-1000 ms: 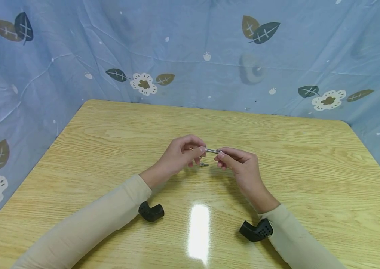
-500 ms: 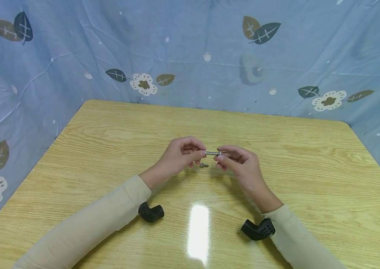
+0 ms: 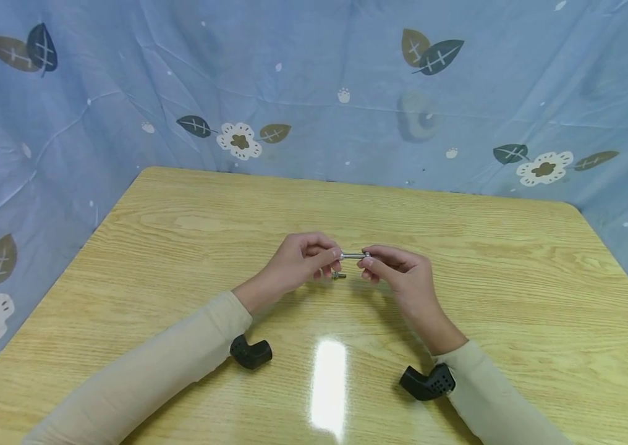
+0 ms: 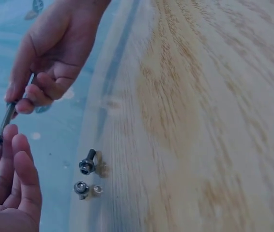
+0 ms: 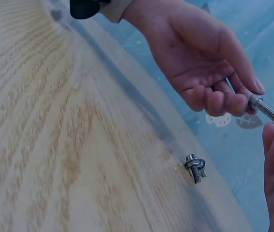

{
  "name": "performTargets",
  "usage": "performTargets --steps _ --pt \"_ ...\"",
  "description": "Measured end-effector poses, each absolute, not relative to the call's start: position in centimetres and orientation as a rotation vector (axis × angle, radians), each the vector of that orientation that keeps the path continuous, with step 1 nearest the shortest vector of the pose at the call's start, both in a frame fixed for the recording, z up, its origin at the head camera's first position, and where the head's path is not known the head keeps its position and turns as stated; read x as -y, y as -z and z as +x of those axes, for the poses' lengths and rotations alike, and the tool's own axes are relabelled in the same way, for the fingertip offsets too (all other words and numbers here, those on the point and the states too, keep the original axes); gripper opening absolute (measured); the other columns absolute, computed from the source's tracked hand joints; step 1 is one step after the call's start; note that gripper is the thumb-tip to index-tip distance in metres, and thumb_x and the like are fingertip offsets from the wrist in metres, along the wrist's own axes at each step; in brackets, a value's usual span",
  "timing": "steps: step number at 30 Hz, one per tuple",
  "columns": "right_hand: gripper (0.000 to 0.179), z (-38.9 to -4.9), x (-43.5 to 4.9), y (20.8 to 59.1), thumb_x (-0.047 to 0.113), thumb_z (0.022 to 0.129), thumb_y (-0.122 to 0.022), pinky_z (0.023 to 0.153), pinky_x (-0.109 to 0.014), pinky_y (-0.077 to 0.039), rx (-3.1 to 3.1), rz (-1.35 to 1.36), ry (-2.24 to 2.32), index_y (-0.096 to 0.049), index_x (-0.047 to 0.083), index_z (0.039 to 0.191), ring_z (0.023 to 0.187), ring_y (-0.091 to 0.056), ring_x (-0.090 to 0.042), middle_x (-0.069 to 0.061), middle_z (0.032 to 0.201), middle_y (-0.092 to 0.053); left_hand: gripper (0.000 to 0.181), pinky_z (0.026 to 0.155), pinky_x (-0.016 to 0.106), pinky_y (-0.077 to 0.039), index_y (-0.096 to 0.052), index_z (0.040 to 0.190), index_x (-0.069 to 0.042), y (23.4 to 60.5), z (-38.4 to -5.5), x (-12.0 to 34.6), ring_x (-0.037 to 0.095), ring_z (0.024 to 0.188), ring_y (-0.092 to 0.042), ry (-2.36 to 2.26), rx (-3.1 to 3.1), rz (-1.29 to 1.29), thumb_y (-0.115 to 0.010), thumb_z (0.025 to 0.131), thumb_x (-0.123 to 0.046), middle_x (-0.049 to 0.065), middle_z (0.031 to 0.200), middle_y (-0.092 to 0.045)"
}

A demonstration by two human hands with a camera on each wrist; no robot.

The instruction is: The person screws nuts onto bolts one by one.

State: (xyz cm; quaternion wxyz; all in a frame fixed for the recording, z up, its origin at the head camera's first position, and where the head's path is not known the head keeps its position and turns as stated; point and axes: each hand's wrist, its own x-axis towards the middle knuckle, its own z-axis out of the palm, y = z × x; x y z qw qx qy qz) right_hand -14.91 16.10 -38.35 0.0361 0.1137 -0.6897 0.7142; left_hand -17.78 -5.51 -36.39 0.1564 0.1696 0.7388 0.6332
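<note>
A silver bolt (image 3: 354,255) lies nearly level between my two hands, above the table. My left hand (image 3: 305,262) pinches its left end between thumb and fingers. In the right wrist view, a thick round head (image 5: 255,101) and a threaded shaft (image 5: 270,114) show on the bolt. My right hand (image 3: 403,275) pinches the other end, where a small nut-like piece (image 3: 366,254) shows; fingers partly hide it. Below the hands, two shorter bolts (image 4: 86,164) with washers or nuts sit close together on the table; they overlap in the right wrist view.
The wood-grain table (image 3: 208,210) spreads around both forearms. A blue curtain (image 3: 314,74) with leaf and flower prints hangs behind and at the sides. Black camera mounts (image 3: 251,352) sit under both wrists. A bright reflection lies on the near tabletop.
The bolt has turned from slightly tilted to nearly level. My right hand's fingers have shifted around its end, showing the nut-like piece more. Both hands stay close together.
</note>
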Motion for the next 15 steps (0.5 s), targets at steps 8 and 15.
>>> performTargets --steps 8,15 --pt "0.033 -14.85 -15.95 38.44 0.009 0.091 -0.067 0.064 -0.025 -0.056 2.109 0.351 -2.198 -0.062 -0.016 0.111 0.071 -0.070 -0.009 0.003 0.084 -0.075 0.019 0.068 0.042 -0.052 -0.064 0.112 -0.011 36.37 -17.96 5.22 0.043 0.087 -0.062 -1.837 -2.138 0.484 -0.063 0.095 -0.020 0.013 0.104 -0.067" --pt "0.028 -14.82 -15.89 38.50 0.008 0.091 -0.067 0.063 -0.024 -0.056 2.066 0.349 -2.222 -0.064 -0.013 0.109 0.070 -0.069 -0.010 0.001 0.084 -0.075 0.016 0.065 0.040 -0.052 -0.067 0.105 -0.013 36.34 -18.01 5.05 0.032 0.078 -0.065 -1.827 -2.146 0.441 -0.057 0.099 -0.025 0.019 0.097 -0.070"
